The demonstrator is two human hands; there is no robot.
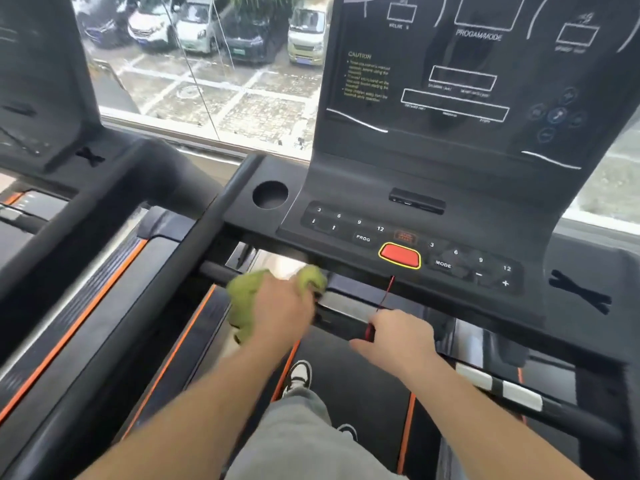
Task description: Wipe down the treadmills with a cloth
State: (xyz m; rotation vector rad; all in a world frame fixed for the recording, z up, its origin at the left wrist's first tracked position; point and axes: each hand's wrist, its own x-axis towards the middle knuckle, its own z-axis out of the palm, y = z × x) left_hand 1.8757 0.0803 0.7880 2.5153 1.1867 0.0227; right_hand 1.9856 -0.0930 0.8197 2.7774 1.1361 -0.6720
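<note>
My left hand (282,308) has its fingers closed round the green cloth (242,296), bunched up so that it sticks out on both sides of the knuckles. Hand and cloth sit on the dark bar (215,270) that runs under the front edge of the treadmill (571,258) panel. Both are blurred.

My right hand (398,337) lies a little further along the same bar, back up, apart from the left one. Its fingers drop out of sight past the knuckles, so I cannot tell whether it grips anything. A red clip (370,331) shows just at its thumb side, and a thin red cord (387,292) climbs from there toward the red button (400,255) just beyond the hand.

Beyond the left hand is the round cup holder (270,195). Below and between my forearms is a shoe (299,374) on the black belt (367,393). Well out past the left hand stands the next treadmill (104,188).
</note>
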